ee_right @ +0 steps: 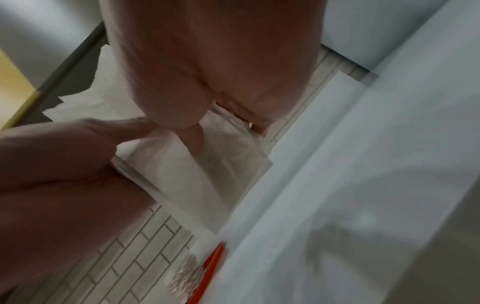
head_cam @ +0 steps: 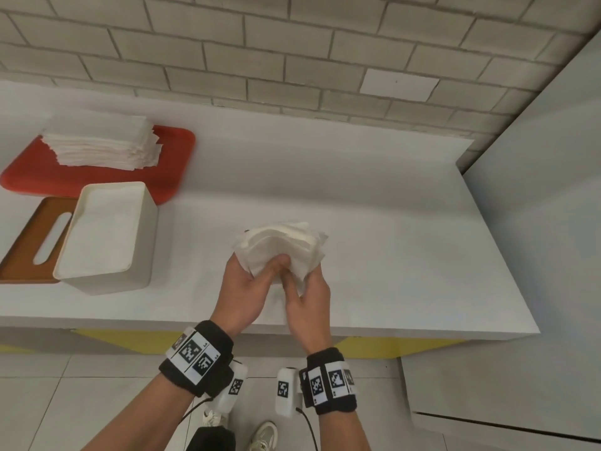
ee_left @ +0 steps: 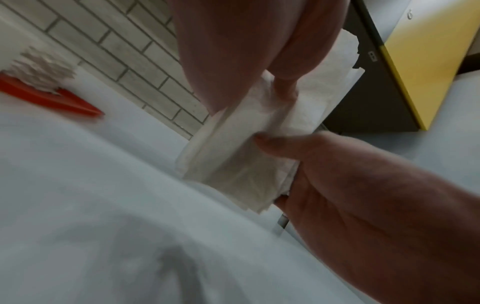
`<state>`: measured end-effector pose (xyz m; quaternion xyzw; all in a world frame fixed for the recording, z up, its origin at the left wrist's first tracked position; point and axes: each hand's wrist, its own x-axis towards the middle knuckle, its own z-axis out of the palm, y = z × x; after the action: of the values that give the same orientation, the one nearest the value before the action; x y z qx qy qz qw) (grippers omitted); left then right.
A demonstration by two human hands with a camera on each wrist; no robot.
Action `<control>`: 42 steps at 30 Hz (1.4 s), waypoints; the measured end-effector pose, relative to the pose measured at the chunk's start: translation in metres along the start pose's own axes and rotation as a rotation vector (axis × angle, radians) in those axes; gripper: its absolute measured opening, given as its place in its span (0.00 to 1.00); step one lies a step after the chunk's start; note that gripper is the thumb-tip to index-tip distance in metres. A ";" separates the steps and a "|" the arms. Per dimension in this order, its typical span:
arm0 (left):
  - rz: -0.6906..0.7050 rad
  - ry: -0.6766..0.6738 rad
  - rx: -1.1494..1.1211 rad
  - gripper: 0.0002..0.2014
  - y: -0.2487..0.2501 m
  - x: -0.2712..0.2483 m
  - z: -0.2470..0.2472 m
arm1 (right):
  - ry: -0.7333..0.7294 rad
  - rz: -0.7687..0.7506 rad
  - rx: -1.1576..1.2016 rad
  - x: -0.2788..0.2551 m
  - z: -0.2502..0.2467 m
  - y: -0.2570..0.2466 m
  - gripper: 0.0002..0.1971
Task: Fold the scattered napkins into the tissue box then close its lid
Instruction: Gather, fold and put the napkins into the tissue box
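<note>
From the head camera, both hands meet above the white counter (head_cam: 374,222), a little in from its front edge, and between them sits a bundle of white napkins (head_cam: 283,244) held clear of the surface. The left hand (head_cam: 247,288) grasps the bundle from the left with its thumb laid across the front of the paper; the right hand (head_cam: 309,294) grasps it from the right, fingers curled under — both wrists wear black bands with printed markers. Well apart to the left stands the white tissue box (head_cam: 107,236), open, with white paper showing inside, and its brown lid (head_cam: 29,242) (the one with a long slot) lies flat on the counter touching the box's left side. Behind the box a red tray (head_cam: 169,164) carries a neat stack of folded napkins (head_cam: 104,143). In the left wrist view, blurred, the left hand (ee_left: 259,51) fills the top with a fingertip pressed into the folded napkins, while the right hand (ee_left: 350,185) comes in from the lower right, thumb on the near face of the wad; the red tray shows at the far left. In the right wrist view, equally blurred, the right hand (ee_right: 207,72) hangs from the top, thumb tip on the paper, and the left hand (ee_right: 64,164) closes on the bundle from the left.
</note>
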<state>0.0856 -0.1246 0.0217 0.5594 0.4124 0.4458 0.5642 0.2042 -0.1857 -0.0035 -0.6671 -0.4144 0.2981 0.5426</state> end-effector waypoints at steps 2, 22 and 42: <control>-0.005 -0.001 -0.015 0.22 -0.010 0.005 0.003 | 0.009 0.026 0.030 0.003 0.008 0.001 0.18; -0.128 -0.068 0.229 0.16 -0.065 0.011 0.003 | 0.099 0.183 0.027 0.016 0.032 0.033 0.28; -0.337 0.293 0.724 0.30 0.030 0.069 -0.279 | -0.287 0.035 -0.406 0.019 0.286 -0.110 0.32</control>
<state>-0.1667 0.0149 0.0443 0.5767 0.7040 0.2486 0.3318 -0.0543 -0.0255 0.0378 -0.7202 -0.5272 0.3097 0.3278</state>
